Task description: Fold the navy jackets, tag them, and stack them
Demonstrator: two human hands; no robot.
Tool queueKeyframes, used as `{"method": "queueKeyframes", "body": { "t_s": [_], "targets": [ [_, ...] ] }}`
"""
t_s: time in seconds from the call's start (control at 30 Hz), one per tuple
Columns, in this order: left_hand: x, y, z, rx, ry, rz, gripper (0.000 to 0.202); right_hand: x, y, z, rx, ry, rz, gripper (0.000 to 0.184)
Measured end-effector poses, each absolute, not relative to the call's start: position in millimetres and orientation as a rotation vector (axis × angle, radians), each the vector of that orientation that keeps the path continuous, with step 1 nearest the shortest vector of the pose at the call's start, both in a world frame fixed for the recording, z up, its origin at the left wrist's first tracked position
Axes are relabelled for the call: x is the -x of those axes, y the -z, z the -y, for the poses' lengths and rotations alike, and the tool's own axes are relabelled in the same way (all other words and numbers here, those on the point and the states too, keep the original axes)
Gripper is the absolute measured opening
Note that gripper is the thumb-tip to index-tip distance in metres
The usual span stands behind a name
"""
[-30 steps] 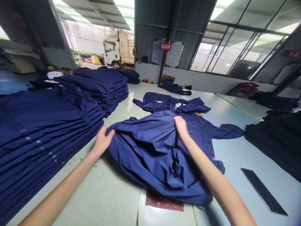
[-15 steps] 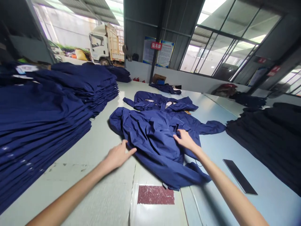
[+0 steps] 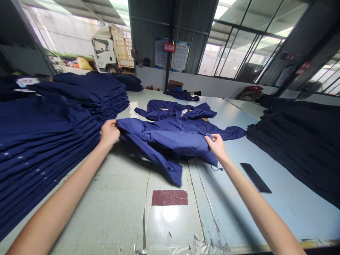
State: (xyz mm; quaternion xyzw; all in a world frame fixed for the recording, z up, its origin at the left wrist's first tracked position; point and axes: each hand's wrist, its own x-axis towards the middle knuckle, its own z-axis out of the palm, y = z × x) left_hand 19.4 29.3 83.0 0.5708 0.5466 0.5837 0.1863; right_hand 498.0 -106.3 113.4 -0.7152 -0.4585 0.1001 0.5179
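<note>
A navy blue jacket (image 3: 172, 140) is stretched between my two hands, its near part lifted off the table and a sleeve hanging toward me. My left hand (image 3: 110, 132) is closed on its left edge, beside the stacked garments. At the other side, my right hand (image 3: 216, 145) pinches the cloth between thumb and fingers. A thin cord loop dangles below the right hand. Behind, another navy jacket (image 3: 170, 108) lies on the table, with pale labels showing at its opening.
Tall piles of folded navy garments (image 3: 39, 131) line the left side. A dark garment stack (image 3: 297, 141) stands at the right. A flat black slab (image 3: 255, 177) and a dark red patch (image 3: 170, 197) lie on the pale table (image 3: 111, 212).
My left hand has gone from open beside the jacket to gripping its left edge. Both hands have raised the cloth, and the near sleeve has swung left and away from me.
</note>
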Motion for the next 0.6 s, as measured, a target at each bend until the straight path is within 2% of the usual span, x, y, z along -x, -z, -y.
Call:
{"method": "queueKeyframes", "body": {
  "t_s": [0.07, 0.13, 0.27, 0.3, 0.37, 0.4, 0.5, 0.6],
  "targets": [
    [20, -102, -30, -1.520, -1.616, -1.734, 0.027, -503, -105, 134, 1.673, -0.463, 1.070, 0.046],
    [39, -104, -11, -1.507, -1.602, -1.875, 0.028, -507, -87, 161, 1.630, -0.530, 1.145, 0.049],
    [9, -56, 70, -1.831, -1.789, -1.905, 0.031, -512, -42, 198, 1.575, -0.156, 1.674, 0.048],
    [-8, -38, 92, -1.984, -1.662, -1.800, 0.028, -510, -32, 202, 1.556, -0.058, 1.835, 0.054],
    [-46, -4, 128, -2.319, -1.075, -1.450, 0.027, -501, -15, 202, 1.541, 0.059, 2.113, 0.069],
    [-64, 10, 139, -2.376, -0.941, -1.378, 0.025, -495, -10, 199, 1.555, 0.079, 2.212, 0.073],
    [-104, 31, 151, -2.452, -0.775, -1.474, 0.029, -477, -4, 187, 1.673, 0.062, 2.280, 0.061],
    [-105, 21, 144, -2.490, -0.725, -1.582, 0.027, -467, -14, 182, 1.746, 0.011, 1.995, 0.042]
  ]
}}
